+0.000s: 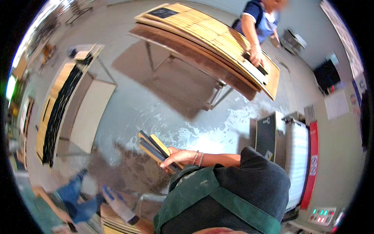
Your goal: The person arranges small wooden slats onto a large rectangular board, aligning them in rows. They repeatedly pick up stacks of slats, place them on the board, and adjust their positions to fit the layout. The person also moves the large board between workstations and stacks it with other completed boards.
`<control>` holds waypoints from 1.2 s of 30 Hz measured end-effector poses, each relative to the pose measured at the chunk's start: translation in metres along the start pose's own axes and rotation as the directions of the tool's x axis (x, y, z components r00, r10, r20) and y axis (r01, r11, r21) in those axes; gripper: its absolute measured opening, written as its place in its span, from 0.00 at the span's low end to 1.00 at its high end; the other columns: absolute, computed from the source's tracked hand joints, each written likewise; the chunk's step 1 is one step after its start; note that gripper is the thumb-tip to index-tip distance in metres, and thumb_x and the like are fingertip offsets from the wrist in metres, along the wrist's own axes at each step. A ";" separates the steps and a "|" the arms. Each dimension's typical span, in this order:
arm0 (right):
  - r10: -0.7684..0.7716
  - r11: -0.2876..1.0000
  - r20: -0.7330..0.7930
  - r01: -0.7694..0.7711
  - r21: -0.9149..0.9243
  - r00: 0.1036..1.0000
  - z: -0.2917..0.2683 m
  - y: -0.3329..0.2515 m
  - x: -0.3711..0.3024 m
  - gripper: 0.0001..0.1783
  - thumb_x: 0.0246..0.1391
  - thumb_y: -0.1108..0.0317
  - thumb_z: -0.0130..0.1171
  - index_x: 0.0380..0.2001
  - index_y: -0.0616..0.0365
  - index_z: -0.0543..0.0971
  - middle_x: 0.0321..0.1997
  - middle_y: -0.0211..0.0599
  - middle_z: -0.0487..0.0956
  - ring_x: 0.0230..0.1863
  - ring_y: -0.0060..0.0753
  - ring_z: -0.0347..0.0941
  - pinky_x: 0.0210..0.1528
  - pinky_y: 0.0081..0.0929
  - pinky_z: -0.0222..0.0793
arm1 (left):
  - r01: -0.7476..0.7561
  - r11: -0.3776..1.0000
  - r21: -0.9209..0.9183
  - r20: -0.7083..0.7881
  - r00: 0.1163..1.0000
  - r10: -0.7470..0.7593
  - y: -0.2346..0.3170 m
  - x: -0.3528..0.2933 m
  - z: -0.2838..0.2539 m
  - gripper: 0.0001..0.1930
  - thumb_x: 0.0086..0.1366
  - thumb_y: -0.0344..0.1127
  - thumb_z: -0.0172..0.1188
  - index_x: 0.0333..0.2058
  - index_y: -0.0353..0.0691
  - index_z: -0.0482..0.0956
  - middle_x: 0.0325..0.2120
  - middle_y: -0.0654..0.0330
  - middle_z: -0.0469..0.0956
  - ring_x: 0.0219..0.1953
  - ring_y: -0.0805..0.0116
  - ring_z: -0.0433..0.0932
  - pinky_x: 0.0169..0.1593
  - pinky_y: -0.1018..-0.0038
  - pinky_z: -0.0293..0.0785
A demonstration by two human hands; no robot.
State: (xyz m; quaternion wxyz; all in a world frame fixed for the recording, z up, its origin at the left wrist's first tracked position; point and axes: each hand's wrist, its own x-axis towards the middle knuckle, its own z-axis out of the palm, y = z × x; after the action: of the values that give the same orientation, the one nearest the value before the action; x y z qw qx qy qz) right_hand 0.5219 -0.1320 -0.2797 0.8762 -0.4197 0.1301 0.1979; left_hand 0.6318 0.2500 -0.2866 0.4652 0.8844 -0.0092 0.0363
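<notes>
My right hand point(174, 159), with bracelets at its wrist, is closed round a small bundle of flat wooden strips point(150, 147) with black and yellow faces. The bundle juts up and to the left over the floor. At the lower left, my left hand point(119, 206) wears a grey glove with blue at the fingers and a dark cuff. Its fingers look stretched out, somewhat blurred, with nothing visible in them. Close below it lies a stack of light wooden strips point(113, 225), partly hidden by the arm.
Ahead, a table point(187, 52) bears rows of yellow strips point(206, 25); a co-worker's hand point(257, 56) holds a dark block there. A left-hand rack point(86, 113) carries black and yellow strips. Another person point(74, 195) is at lower left. A machine with rollers point(298, 163) stands right.
</notes>
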 end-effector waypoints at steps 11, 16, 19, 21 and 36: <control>-0.232 0.964 -0.411 0.151 -0.221 0.882 -0.092 -0.095 -0.081 0.10 0.53 0.74 0.74 0.34 0.65 0.81 0.28 0.36 0.84 0.28 0.25 0.80 0.31 0.25 0.80 | 0.590 0.619 -0.519 0.834 0.509 0.214 0.223 -0.031 0.278 0.36 0.75 0.51 0.58 0.70 0.32 0.60 0.60 0.57 0.72 0.59 0.73 0.71 0.65 0.73 0.66; -0.272 0.954 -0.383 0.195 -0.229 0.883 -0.111 -0.129 -0.115 0.09 0.55 0.72 0.73 0.36 0.63 0.82 0.29 0.35 0.83 0.28 0.26 0.80 0.33 0.26 0.79 | 0.586 0.701 -0.408 0.901 0.383 0.204 0.281 -0.038 0.360 0.20 0.75 0.47 0.57 0.52 0.35 0.78 0.28 0.60 0.82 0.16 0.74 0.76 0.19 0.78 0.72; -0.184 0.983 -0.389 0.170 -0.071 0.903 -0.116 -0.127 -0.138 0.13 0.58 0.67 0.72 0.40 0.62 0.82 0.32 0.35 0.84 0.31 0.26 0.81 0.34 0.26 0.80 | 0.591 0.742 -0.317 0.943 0.280 0.181 0.305 -0.045 0.355 0.16 0.74 0.44 0.60 0.51 0.37 0.79 0.32 0.65 0.79 0.28 0.83 0.77 0.29 0.79 0.74; -0.272 0.962 -0.353 0.253 -0.102 0.895 -0.124 -0.113 -0.144 0.17 0.62 0.58 0.69 0.45 0.61 0.81 0.38 0.34 0.84 0.39 0.26 0.80 0.43 0.28 0.79 | 0.563 0.780 -0.274 0.955 0.252 0.154 0.299 -0.054 0.353 0.17 0.73 0.42 0.62 0.53 0.36 0.79 0.35 0.66 0.80 0.30 0.82 0.77 0.33 0.79 0.76; -0.235 0.619 -0.286 -0.084 -0.781 0.929 -0.149 -0.102 -0.069 0.34 0.60 0.54 0.64 0.60 0.67 0.68 0.44 0.54 0.83 0.46 0.49 0.82 0.52 0.40 0.75 | 0.815 0.482 -0.321 0.944 0.314 0.098 0.261 -0.038 0.344 0.21 0.73 0.43 0.64 0.55 0.35 0.76 0.47 0.61 0.79 0.45 0.73 0.78 0.51 0.73 0.78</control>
State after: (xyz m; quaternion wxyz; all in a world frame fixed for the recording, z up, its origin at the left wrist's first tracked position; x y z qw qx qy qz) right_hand 0.4978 -0.3243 -0.2741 0.5742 -0.7921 0.1713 0.1164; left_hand 0.5998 -0.1817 -0.2692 0.7084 0.4229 -0.0333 -0.5641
